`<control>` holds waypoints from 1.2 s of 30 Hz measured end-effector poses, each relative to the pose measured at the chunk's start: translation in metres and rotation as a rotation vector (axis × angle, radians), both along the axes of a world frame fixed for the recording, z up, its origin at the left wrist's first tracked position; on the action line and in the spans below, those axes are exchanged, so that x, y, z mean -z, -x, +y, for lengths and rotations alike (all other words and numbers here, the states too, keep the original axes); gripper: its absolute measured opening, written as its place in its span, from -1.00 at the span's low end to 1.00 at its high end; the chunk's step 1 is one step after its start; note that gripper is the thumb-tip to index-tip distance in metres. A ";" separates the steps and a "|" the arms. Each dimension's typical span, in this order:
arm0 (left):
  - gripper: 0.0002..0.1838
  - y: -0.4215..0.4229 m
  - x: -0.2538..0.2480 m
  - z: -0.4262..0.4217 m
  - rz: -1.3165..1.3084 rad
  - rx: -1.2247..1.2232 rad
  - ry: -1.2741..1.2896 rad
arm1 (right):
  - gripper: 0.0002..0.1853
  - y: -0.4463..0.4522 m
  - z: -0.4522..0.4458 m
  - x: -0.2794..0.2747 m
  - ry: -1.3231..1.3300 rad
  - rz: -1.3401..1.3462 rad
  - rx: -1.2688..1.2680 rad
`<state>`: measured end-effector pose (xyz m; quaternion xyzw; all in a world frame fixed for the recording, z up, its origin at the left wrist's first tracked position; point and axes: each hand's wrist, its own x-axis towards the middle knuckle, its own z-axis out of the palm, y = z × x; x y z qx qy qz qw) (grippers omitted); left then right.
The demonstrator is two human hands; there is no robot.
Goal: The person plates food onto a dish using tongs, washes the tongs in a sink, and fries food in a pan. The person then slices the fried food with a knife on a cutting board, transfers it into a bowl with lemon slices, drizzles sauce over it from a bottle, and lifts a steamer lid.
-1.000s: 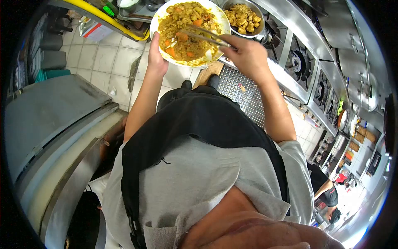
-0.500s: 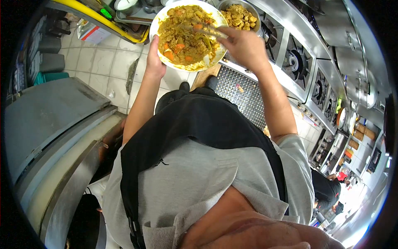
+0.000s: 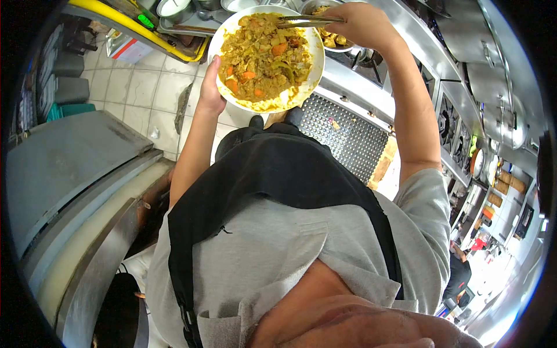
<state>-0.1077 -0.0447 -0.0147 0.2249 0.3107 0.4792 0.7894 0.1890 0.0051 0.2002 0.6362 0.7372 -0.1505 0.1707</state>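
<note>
My left hand (image 3: 212, 93) grips the left rim of a white plate (image 3: 317, 57), thumb along its edge. A yellow-brown stew (image 3: 261, 61) with orange carrot pieces covers most of the plate, and yellow-stained food shows along its lower edge. From the upper right, my right hand (image 3: 366, 24) is closed around metal tongs (image 3: 313, 22). Their tips reach the stew near the plate's top edge. Behind my right hand, a metal bowl (image 3: 342, 49) of similar yellow food is partly covered.
A steel stove (image 3: 371, 64) with burners runs along the right. On the left stands a grey-topped unit (image 3: 75, 168). Metal containers (image 3: 174, 8) sit on a tray at the top. A perforated mat (image 3: 342, 136) lies on the floor. Another person (image 3: 458, 275) is far right.
My right hand has lifted and moved up and right with the tongs, from over the plate's middle to its top edge. The plate has shifted slightly down.
</note>
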 end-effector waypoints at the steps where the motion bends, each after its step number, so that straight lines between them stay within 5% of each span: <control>1: -0.39 -0.001 -0.001 -0.001 0.000 -0.001 -0.001 | -0.58 -0.015 -0.001 0.019 -0.106 0.034 -0.015; 5: -0.38 -0.007 -0.004 -0.005 -0.007 -0.080 -0.014 | -0.62 -0.035 -0.022 0.039 -0.427 0.269 -0.036; 15: -0.40 -0.006 0.007 0.001 0.015 -0.099 0.010 | -0.64 -0.018 -0.045 0.053 -0.449 0.207 0.097; 17: -0.40 -0.002 0.008 0.003 0.009 -0.064 -0.001 | -0.64 -0.027 -0.032 0.047 -0.333 0.219 0.140; 20: -0.41 0.001 0.001 0.003 0.011 -0.004 -0.006 | -0.63 -0.051 -0.007 0.068 0.059 0.697 0.227; 23: -0.41 0.004 0.000 0.003 0.023 0.038 0.011 | -0.65 -0.058 0.004 0.058 0.296 0.706 0.284; 26: -0.41 0.002 0.005 0.003 0.019 0.039 0.021 | -0.61 -0.068 0.007 0.101 0.206 0.868 0.220; 31: -0.40 -0.003 0.005 0.001 0.016 -0.016 0.003 | -0.57 -0.014 -0.046 0.068 -0.346 0.372 0.000; 36: -0.39 -0.004 0.008 0.006 0.025 -0.048 0.005 | -0.62 0.010 -0.087 0.056 -0.383 0.250 -0.167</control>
